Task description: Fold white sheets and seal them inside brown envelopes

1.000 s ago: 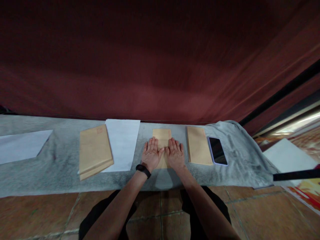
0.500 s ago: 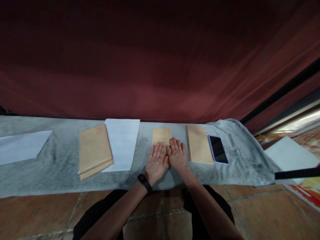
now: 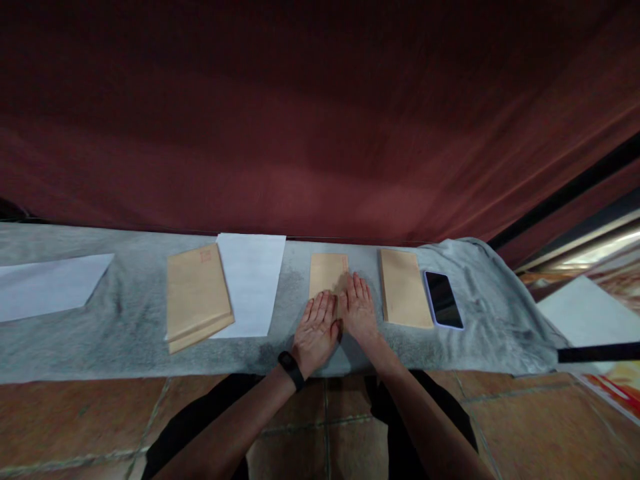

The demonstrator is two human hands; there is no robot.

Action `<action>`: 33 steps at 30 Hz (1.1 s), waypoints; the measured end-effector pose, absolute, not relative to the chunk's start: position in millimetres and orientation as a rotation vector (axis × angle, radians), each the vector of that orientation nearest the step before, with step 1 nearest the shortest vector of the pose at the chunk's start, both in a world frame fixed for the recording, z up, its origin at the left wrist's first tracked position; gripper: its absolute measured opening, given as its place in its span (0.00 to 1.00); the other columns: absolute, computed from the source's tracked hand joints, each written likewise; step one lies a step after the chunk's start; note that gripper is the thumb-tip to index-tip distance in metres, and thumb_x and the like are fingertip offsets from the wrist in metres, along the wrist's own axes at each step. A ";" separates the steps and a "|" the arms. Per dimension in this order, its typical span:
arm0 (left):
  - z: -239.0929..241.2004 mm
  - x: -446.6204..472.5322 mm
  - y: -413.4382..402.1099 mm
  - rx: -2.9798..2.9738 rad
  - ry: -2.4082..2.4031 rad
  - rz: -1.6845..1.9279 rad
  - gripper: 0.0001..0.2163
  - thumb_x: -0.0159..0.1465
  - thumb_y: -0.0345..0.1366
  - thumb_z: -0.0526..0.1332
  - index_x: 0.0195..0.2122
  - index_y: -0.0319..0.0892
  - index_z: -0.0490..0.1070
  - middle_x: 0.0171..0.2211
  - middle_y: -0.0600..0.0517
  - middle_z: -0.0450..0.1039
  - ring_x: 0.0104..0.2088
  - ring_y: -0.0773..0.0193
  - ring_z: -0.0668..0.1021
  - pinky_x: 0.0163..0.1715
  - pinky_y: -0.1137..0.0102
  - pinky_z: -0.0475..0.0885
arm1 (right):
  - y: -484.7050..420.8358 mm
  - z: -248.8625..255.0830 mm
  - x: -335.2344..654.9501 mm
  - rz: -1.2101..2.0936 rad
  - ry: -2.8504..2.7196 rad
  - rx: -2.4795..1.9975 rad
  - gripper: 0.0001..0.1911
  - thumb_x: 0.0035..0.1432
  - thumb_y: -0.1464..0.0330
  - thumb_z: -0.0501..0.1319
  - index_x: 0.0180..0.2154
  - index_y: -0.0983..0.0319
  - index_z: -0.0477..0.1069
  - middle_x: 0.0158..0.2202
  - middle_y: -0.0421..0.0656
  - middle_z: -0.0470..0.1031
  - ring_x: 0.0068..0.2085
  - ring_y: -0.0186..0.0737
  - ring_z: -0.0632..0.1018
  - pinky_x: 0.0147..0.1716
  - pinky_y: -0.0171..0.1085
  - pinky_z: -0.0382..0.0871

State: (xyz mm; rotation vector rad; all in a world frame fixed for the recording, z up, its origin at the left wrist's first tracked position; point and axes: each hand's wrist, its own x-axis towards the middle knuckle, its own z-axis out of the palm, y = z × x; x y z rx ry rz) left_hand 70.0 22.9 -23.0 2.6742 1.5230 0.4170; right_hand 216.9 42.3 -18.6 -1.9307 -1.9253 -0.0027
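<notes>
A small brown paper envelope with red print at its right edge lies on the grey cloth in front of me. Both palms press flat over its near part, which they hide. My left hand, with a black band on the wrist, rests on the lower left with fingers stretched out. Beside it my right hand lies along the right edge, also with straight fingers. Just right of that hand sits a stack of brown envelopes. Farther left, more brown envelopes partly cover white paper sheets.
A phone in a pale purple case lies right of the envelope stack. White paper is at the far left of the grey cloth. A dark red curtain hangs behind it. Tiled floor shows below.
My left hand has slid slightly toward me on the envelope, baring more of it. My right hand stays flat along its right edge. The whole view has shifted a little.
</notes>
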 end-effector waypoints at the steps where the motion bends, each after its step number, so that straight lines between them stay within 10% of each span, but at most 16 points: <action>1: -23.6 69.7 22.9 2.686 1.512 0.403 0.28 0.71 0.36 0.49 0.71 0.33 0.54 0.72 0.40 0.54 0.72 0.53 0.56 0.71 0.54 0.53 | 40.3 -18.6 212.3 0.039 -1.947 -1.873 0.29 0.75 0.65 0.42 0.70 0.71 0.55 0.72 0.55 0.54 0.72 0.48 0.56 0.68 0.51 0.55; 33: -10.4 101.8 67.9 2.539 1.527 0.371 0.27 0.74 0.41 0.41 0.71 0.38 0.56 0.72 0.46 0.56 0.73 0.56 0.55 0.72 0.55 0.49 | 26.2 -18.0 215.3 0.030 -2.039 -2.021 0.31 0.69 0.73 0.46 0.71 0.68 0.54 0.72 0.53 0.53 0.72 0.54 0.58 0.69 0.56 0.46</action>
